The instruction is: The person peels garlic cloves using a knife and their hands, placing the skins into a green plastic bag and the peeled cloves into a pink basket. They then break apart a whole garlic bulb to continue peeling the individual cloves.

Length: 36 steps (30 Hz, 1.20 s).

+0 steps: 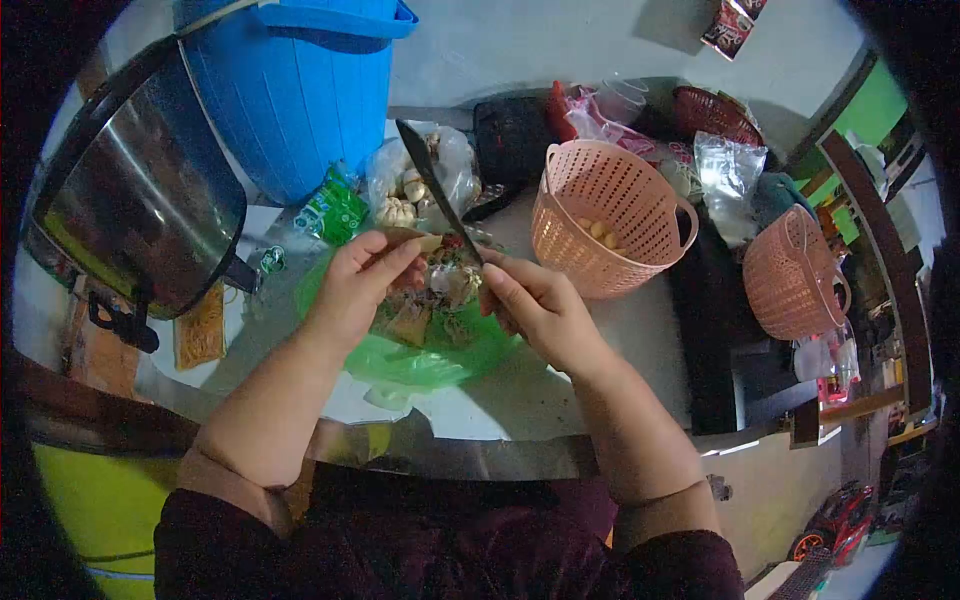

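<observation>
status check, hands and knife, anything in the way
Right hand holding knife. Left hand pinching small pale piece. Green bag with scraps below; nothing seen blocking the hands.

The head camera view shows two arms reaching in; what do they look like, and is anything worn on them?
Both are human. Dark maroon sleeves end around the elbows, leaving the forearms bare. The left hand and right hand show no gloves, and neither wrist shows a watch.

Dim, grainy, fisheye-curved, black vignetted corners
</observation>
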Motion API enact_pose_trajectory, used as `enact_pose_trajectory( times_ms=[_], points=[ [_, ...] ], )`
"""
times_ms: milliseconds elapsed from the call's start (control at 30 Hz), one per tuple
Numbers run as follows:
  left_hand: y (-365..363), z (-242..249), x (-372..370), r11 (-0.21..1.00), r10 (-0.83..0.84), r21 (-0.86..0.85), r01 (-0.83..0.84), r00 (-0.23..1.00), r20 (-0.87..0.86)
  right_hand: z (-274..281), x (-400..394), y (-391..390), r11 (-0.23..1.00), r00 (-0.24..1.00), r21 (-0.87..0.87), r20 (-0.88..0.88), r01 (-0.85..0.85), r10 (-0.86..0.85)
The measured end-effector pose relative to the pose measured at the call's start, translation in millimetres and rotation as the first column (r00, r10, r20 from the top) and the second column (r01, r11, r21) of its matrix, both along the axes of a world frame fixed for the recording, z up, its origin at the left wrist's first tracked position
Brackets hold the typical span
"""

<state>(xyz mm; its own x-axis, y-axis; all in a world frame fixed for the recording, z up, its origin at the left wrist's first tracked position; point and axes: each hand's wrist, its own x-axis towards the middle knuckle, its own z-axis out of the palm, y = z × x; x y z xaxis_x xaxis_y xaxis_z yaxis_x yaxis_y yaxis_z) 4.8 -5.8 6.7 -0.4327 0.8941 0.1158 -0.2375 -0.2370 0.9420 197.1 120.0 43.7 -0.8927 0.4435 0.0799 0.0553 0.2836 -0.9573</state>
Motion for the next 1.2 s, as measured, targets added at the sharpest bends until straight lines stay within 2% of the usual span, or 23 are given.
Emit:
enact_pose_trajectory(
  times_ms=[67, 200, 267, 333, 367, 400, 467, 500, 533, 567, 600, 633, 700, 767, 800, 900, 933, 1067, 1167, 1200],
  points=[
    [0.2, -1.9, -1.9, 1.0, 0.004, 0.001, -0.004, 1.0, 0.003, -1.9, -0.6, 0.4, 0.999, 0.999, 0.031, -0.039, -0.035, 0.037],
    [-0.6, -0.9, -0.3, 0.999, 0.043, -0.034, -0.042, 0.999, 0.022, 0.7, -1.3, -2.2, 1.0, 0.993, -0.029, -0.115, -0.01, 0.007],
    [0.3, -3.8, -1.1, 0.998, 0.049, -0.032, -0.048, 0.998, 0.028, 0.8, -0.3, -2.2, 0.998, 0.996, -0.065, -0.092, -0.002, -0.004],
    [1.5, 0.0, 3.3, 0.999, 0.052, -0.014, -0.053, 0.998, -0.047, 3.3, 0.6, -3.2, 0.994, 1.0, -0.113, -0.02, 0.011, -0.013],
    [1.4, 2.1, 5.2, 0.998, 0.054, -0.006, -0.055, 0.995, -0.085, 3.3, 1.0, -3.0, 0.994, 1.0, -0.106, -0.021, -0.02, 0.017],
    [1.1, 0.8, 4.8, 0.998, 0.065, -0.005, -0.067, 0.972, -0.227, 3.2, 1.3, -2.0, 0.994, 0.999, -0.097, -0.025, -0.05, 0.048],
    [0.3, -1.1, 6.3, 0.999, 0.039, -0.008, -0.043, 0.958, -0.285, 1.5, 1.3, 0.5, 0.995, 0.997, -0.064, -0.013, -0.074, 0.073],
    [-0.5, -1.1, 8.0, 0.999, 0.027, -0.008, -0.031, 0.948, -0.316, -5.5, -1.1, 1.6, 0.997, 0.994, 0.038, -0.091, -0.062, 0.065],
    [-1.2, -0.9, 11.3, 1.0, -0.008, 0.001, 0.008, 0.965, -0.263, -14.9, -5.3, 1.9, 0.989, 0.983, 0.14, -0.169, -0.04, 0.064],
    [-2.9, 3.5, 14.0, 0.998, -0.04, -0.061, 0.02, 0.933, -0.357, -18.8, -6.2, 1.9, 0.971, 0.967, 0.239, -0.246, -0.009, 0.07],
    [-4.4, 9.3, 17.0, 0.992, -0.077, -0.122, 0.025, 0.892, -0.445, 3.7, 0.5, -7.0, 0.981, 0.998, 0.191, -0.065, 0.015, -0.002],
    [-5.7, 13.5, 20.0, 0.983, -0.116, -0.183, 0.022, 0.843, -0.525, 3.3, 0.8, -6.9, 0.937, 0.99, 0.34, -0.134, 0.082, -0.038],
    [-2.2, 3.9, 22.8, 0.996, -0.04, -0.091, -0.027, 0.747, -0.664, -1.0, -2.4, -7.5, 0.774, 0.957, 0.589, -0.28, 0.233, -0.075],
    [0.6, -5.6, 26.4, 0.998, 0.046, 0.01, -0.061, 0.63, -0.776, 8.9, 0.7, -12.6, 0.795, 0.97, 0.569, -0.221, 0.21, -0.099],
    [-6.0, 11.7, 37.4, 0.967, -0.024, -0.177, -0.184, 0.625, -0.78, 10.5, 1.6, -13.3, 0.803, 0.973, 0.561, -0.205, 0.203, -0.103],
    [1.9, 15.5, 50.4, 0.967, 0.088, -0.117, -0.225, 0.727, -0.681, 14.5, 3.9, -8.3, 0.811, 0.97, 0.544, -0.214, 0.215, -0.114],
    [4.0, 16.6, 49.0, 0.981, 0.044, -0.117, -0.157, 0.76, -0.649, 15.3, 5.4, -5.9, 0.803, 0.965, 0.55, -0.234, 0.23, -0.116],
    [22.7, 20.9, 51.3, 0.994, -0.002, -0.095, -0.057, 0.847, -0.532, 24.0, 12.0, -3.4, 0.802, 0.938, 0.513, -0.306, 0.307, -0.164],
    [38.1, 33.4, 62.6, 0.991, 0.033, -0.103, -0.087, 0.895, -0.445, 41.0, 21.7, -0.9, 0.744, 0.911, 0.543, -0.345, 0.389, -0.225],
    [47.1, 33.1, 63.3, 0.982, 0.091, -0.095, -0.161, 0.855, -0.51, 40.4, 22.9, 4.2, 0.711, 0.891, 0.557, -0.388, 0.429, -0.234]
  ],
)
